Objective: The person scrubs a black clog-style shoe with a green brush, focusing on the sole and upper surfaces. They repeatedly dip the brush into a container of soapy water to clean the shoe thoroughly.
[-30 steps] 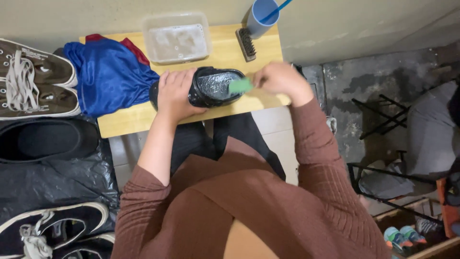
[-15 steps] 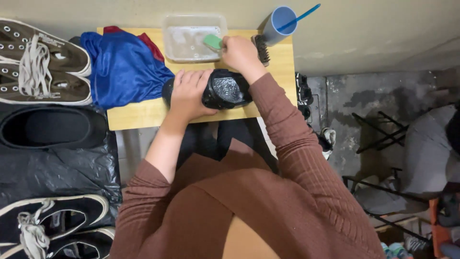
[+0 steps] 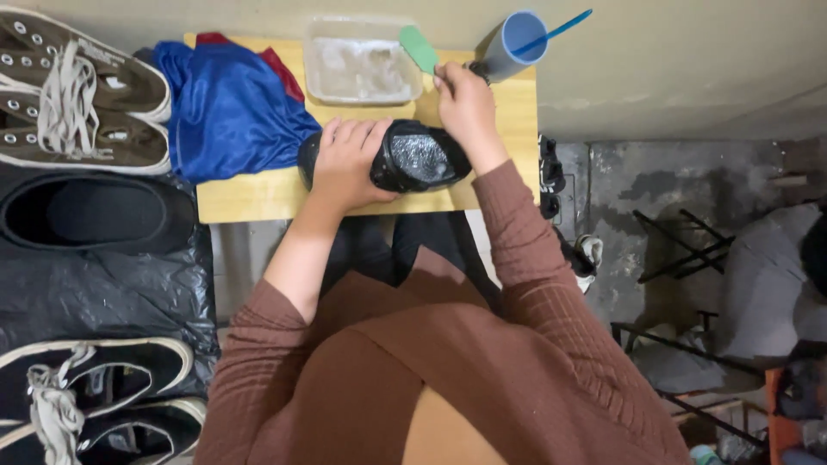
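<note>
Black shoe [image 3: 418,159] is lying on the wooden worktop [image 3: 258,194]; left hand [image 3: 345,164] is gripping it, right hand [image 3: 465,103] beyond it is pinching a green brush [image 3: 419,47].

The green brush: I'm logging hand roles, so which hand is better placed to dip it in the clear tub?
Probably the right hand: it already holds the green brush beside the clear tub, while the left hand steadies the black shoe.

Shoe [image 3: 405,159] on table [image 3: 258,194]; tub [image 3: 362,65] behind; cloth [image 3: 228,108] left; cup [image 3: 514,43] right, perhaps on table.
</note>
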